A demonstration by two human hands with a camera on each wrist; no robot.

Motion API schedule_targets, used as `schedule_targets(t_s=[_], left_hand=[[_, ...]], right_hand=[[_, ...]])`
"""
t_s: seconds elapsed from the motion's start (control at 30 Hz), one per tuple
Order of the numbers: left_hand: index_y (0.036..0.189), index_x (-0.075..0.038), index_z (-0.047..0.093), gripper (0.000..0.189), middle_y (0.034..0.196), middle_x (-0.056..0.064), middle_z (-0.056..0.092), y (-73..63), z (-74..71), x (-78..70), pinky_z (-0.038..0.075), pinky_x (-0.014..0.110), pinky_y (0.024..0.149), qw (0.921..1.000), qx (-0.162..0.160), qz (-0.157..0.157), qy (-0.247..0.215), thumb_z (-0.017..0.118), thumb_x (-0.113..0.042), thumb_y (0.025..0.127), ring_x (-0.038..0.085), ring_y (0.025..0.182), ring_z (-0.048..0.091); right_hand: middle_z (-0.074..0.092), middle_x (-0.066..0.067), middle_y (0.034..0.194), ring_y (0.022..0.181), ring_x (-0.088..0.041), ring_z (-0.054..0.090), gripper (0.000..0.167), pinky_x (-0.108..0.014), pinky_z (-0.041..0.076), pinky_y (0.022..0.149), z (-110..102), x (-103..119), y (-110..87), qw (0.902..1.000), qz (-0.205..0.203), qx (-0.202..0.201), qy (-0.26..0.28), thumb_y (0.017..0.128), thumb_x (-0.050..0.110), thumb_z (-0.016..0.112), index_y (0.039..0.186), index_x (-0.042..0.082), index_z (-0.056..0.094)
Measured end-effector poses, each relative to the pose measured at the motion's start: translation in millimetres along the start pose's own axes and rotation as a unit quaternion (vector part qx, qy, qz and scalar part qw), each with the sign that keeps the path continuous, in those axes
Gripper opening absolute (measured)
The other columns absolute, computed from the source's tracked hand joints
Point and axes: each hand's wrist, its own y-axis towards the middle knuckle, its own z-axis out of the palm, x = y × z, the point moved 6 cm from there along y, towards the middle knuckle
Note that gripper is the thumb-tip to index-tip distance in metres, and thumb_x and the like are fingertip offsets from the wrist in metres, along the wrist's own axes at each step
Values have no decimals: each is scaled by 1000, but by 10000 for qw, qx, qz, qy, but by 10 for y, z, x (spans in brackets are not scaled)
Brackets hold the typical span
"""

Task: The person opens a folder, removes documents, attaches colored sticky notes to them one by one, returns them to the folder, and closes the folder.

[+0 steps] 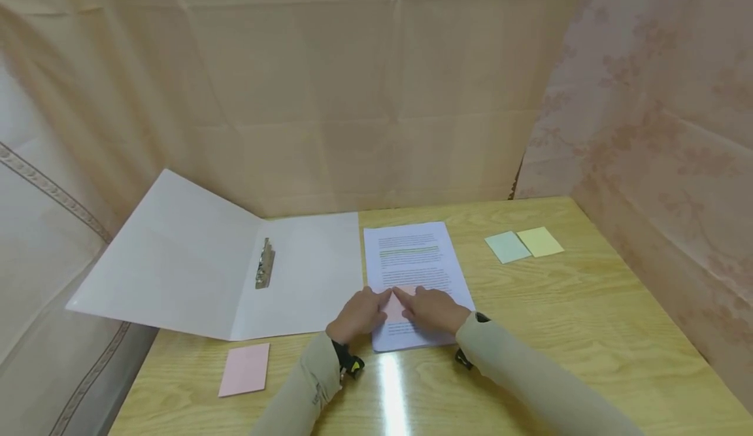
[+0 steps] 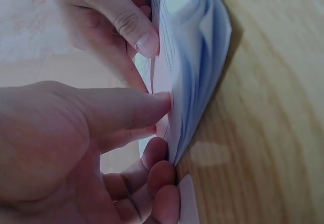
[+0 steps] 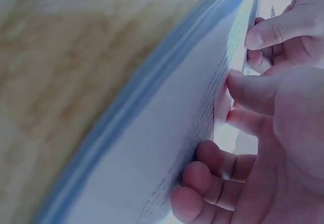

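A stack of printed sheets lies right of centre on the table, with a highlighted line near its top. On its lower half sits a pink sticky note. My left hand touches the note's left side, and my right hand its right side, the index fingertips nearly meeting at its top edge. Seen from the left wrist, the left thumb presses down on the note while the right thumb rests close by. In the right wrist view, several right fingertips rest on the printed page.
An open white binder with a metal clip lies left of the sheets, its cover raised at an angle. A pink note pad is near the front left. Green and yellow notes lie at the right.
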Motion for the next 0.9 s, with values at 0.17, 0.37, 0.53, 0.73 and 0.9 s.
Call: schedule_targets(t_s=[0.17,0.37,0.53,0.73,0.9], left_hand=[[143,-5,48,56,101,21,61,14,11,28,40,30,65,9998,129,-157,-17,65,-16,90,21,75,49],[143,1,45,60,96,16,58,8,5,42,39,28,67,9994,215,-209,-166,66,-16,89,20,76,48],[127,2,57,44,89,10,54,1,-25,28,39,27,64,9984,151,-222,-491,68,-14,88,18,74,48],[89,-7,59,12,88,6,51,-9,-59,58,37,27,64,9954,16,-379,-885,69,-14,88,18,74,48],[83,-8,57,14,81,4,47,-6,-58,79,34,25,59,9958,-56,-258,-882,67,-16,89,17,70,45]], right_hand=[[53,-27,138,123,-41,56,58,-51,45,102,-18,-20,7,9999,142,-41,73,101,37,49,150,7,37],[52,-29,137,127,-40,53,65,-48,42,107,0,-81,-2,9988,249,-88,409,99,35,52,144,-8,36],[52,-28,138,127,-39,53,64,-47,41,108,-2,-122,-17,9976,241,-46,654,99,34,52,145,-7,35],[61,-24,128,108,-30,65,62,-43,48,98,-58,-132,-30,9973,65,-263,685,97,32,58,142,-7,41],[68,-15,105,83,-19,61,50,-38,51,84,-46,-150,-5,9969,-43,-393,676,96,32,60,131,-3,53]])
